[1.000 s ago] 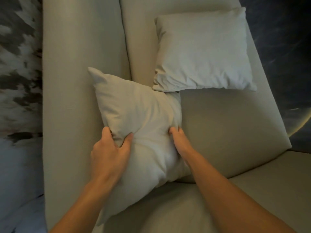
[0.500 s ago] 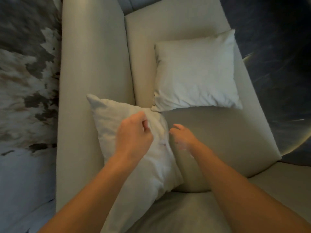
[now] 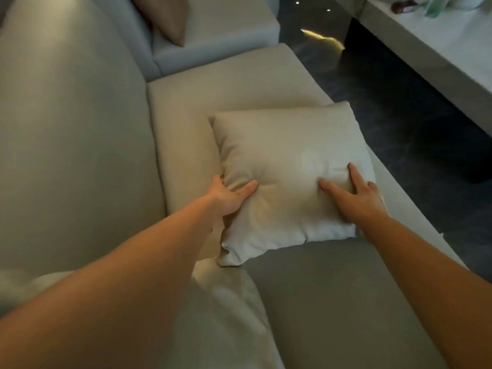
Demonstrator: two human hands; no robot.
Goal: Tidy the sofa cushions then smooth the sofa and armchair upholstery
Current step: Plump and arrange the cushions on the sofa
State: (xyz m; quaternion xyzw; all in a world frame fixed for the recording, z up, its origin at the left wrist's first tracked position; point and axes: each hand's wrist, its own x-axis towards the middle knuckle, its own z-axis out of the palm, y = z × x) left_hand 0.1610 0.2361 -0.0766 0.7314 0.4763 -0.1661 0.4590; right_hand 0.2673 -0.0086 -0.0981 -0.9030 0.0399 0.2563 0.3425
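A pale square cushion (image 3: 287, 166) lies flat on the beige sofa seat (image 3: 213, 83), near the seat's front edge. My left hand (image 3: 227, 195) grips its left edge, thumb on top and fingers tucked under the side. Over on the cushion's right edge, my right hand (image 3: 356, 195) presses down, fingers spread and sinking into the fabric. A second pale cushion (image 3: 218, 310) sits at the bottom of the view, mostly hidden under my left forearm. The sofa's backrest (image 3: 72, 145) rises on the left.
A brown cushion (image 3: 166, 18) leans on a grey seat (image 3: 213, 35) beyond the sofa. A pale low table (image 3: 426, 49) with small objects on it stands at the upper right. Dark glossy floor (image 3: 399, 107) runs between sofa and table.
Both hands have left the first cushion by the backrest and now hold the other cushion lying on the seat. The view has swung round, bringing the table and floor into sight.
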